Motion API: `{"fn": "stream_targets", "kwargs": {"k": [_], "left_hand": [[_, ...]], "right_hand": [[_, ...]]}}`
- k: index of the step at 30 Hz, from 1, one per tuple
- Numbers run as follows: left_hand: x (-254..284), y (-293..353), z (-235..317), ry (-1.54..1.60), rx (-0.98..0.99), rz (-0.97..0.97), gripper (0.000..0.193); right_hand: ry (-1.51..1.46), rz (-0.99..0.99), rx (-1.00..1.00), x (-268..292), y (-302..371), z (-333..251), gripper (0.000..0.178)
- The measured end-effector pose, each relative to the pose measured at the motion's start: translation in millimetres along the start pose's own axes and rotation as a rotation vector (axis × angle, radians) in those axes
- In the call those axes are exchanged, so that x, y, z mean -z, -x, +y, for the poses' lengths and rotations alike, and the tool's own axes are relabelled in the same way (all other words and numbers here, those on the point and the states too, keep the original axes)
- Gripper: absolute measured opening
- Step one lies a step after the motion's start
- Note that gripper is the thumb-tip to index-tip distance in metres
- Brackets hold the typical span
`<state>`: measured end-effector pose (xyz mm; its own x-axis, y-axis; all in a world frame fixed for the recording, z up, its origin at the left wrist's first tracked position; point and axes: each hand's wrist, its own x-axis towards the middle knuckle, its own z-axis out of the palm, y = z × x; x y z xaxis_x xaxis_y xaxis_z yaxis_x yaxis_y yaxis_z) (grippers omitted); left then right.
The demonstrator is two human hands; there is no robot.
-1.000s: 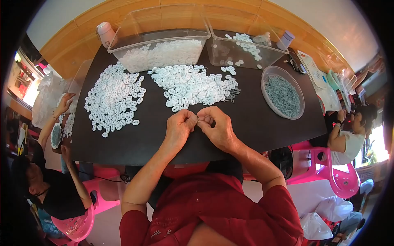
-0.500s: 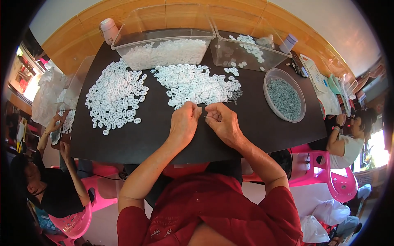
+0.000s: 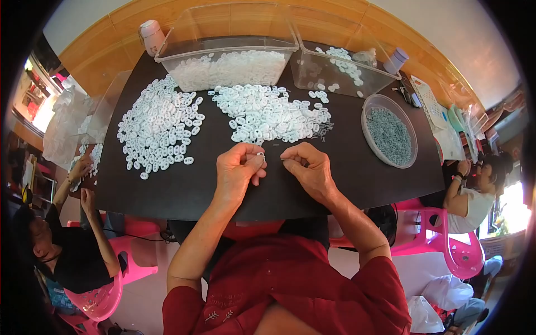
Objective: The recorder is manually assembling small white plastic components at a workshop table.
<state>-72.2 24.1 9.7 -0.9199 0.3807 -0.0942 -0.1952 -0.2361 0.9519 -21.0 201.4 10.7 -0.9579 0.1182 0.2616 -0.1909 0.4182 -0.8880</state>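
Observation:
My left hand (image 3: 239,168) pinches a small white oval plastic piece (image 3: 261,155) between thumb and fingertips, just in front of the middle pile. My right hand (image 3: 309,169) is a little apart from it to the right. Its thumb and forefinger are pressed together, and anything between them is too small to make out. Beyond both hands spreads a pile of white oval pieces with holes (image 3: 268,114). Some loose grey screws (image 3: 322,132) lie at that pile's right edge, and a single screw (image 3: 276,145) rests on the dark table between the hands and the pile.
Another pile of white ovals (image 3: 159,123) lies left. Two clear bins (image 3: 226,50) stand at the back. A round tub of screws (image 3: 365,120) sits right, near a lilac-capped bottle (image 3: 396,60). A pink flask (image 3: 151,37) stands back left. People sit at both sides on pink chairs (image 3: 466,254).
My left hand has drawn back to the left, and the white piece in its fingertips now shows. My right hand has shifted slightly right and nearer me, so the gap between the hands has widened.

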Motion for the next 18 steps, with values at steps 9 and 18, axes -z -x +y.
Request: {"fn": "stream_targets", "kwargs": {"k": [9,18], "left_hand": [[2.3,38.1,7.8,0.311,0.062,0.002,0.01],[5.7,48.8,-0.7,0.338,-0.011,-0.01,0.012]], "right_hand": [[-0.211,-0.083,-0.017,-20.0,13.7,-29.5,0.009],[-0.197,-0.094,0.036,-33.5,20.1,-35.9,0.006]]}}
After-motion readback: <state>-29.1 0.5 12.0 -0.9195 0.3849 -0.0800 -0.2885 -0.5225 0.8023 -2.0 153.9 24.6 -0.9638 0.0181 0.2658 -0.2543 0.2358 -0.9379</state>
